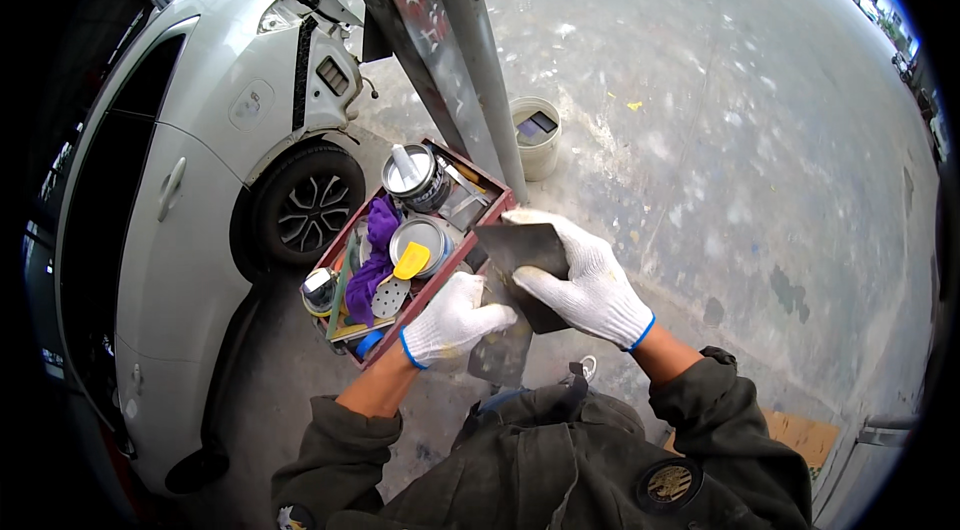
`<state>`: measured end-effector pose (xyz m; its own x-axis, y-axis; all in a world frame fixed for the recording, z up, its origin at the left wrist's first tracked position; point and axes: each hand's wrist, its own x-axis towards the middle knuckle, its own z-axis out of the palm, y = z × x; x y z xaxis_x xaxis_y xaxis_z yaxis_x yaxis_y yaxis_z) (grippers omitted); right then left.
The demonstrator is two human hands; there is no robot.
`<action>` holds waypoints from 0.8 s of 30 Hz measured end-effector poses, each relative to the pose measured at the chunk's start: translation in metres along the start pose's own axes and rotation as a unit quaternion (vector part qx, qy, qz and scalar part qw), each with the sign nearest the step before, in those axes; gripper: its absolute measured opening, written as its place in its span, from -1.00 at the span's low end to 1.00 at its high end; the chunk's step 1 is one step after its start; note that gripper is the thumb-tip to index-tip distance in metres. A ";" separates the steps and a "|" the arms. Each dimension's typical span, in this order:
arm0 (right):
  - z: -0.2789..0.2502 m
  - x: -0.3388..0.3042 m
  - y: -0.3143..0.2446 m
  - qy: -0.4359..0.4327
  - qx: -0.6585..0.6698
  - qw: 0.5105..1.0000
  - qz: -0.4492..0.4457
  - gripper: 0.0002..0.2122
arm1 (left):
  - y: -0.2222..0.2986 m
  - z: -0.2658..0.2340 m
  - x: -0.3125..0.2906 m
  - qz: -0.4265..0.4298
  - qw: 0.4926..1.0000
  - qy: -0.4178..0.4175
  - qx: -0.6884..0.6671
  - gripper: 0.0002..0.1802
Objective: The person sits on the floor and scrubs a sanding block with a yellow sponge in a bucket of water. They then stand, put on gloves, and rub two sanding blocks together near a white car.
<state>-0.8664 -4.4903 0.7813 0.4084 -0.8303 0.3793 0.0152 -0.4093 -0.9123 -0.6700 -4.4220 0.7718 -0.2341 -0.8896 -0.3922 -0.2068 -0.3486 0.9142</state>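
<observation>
My right hand (588, 280), in a white knit glove with a blue cuff, grips a dark, flat putty scraper (527, 252) between thumb and fingers. A second, greyer flat putty scraper (500, 358) is held by my left hand (458, 320), gloved the same way, its thumb lying across the face. The two blades are close together, one partly over the other, in front of my body. Just beyond my left hand stands a dark red tool tray (470, 248). Inside it are two round cans (416, 192), a yellow spreader (411, 261), a perforated disc (390, 298) and a purple cloth (375, 255).
A white car (190, 160) with its rear bumper off stands at the left, its rear wheel (307, 200) near the tray. Metal posts (440, 40) rise behind the tray, with a pale bucket (540, 155) beside them. A brown board (800, 435) lies at lower right.
</observation>
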 end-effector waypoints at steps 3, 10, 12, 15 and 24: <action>-0.021 0.000 0.010 -0.088 0.020 0.983 0.158 -0.61 | -0.011 -0.002 0.004 0.030 0.996 -0.017 -0.087 -0.62; -0.005 -0.008 0.025 0.083 0.057 0.979 0.176 -0.64 | -0.034 0.017 -0.006 0.079 0.960 0.137 -0.230 -0.47; -0.002 -0.009 0.028 0.065 0.034 0.979 0.190 -0.65 | -0.046 0.013 -0.005 0.059 0.954 0.139 -0.257 -0.51; 0.006 0.002 0.026 0.092 0.002 0.978 0.189 -0.65 | -0.043 0.019 -0.013 0.046 0.953 0.181 -0.239 -0.57; 0.054 0.000 0.011 0.006 -0.016 0.981 0.192 -0.79 | -0.100 0.000 -0.005 0.360 0.878 0.239 0.207 -0.84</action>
<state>-0.8168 -4.4748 0.7629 0.3671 -0.9301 0.0112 -0.1662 -0.0774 -0.9831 -0.6484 -4.3822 0.6824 -0.0403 -0.8919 0.4505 -0.5199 0.4037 0.7528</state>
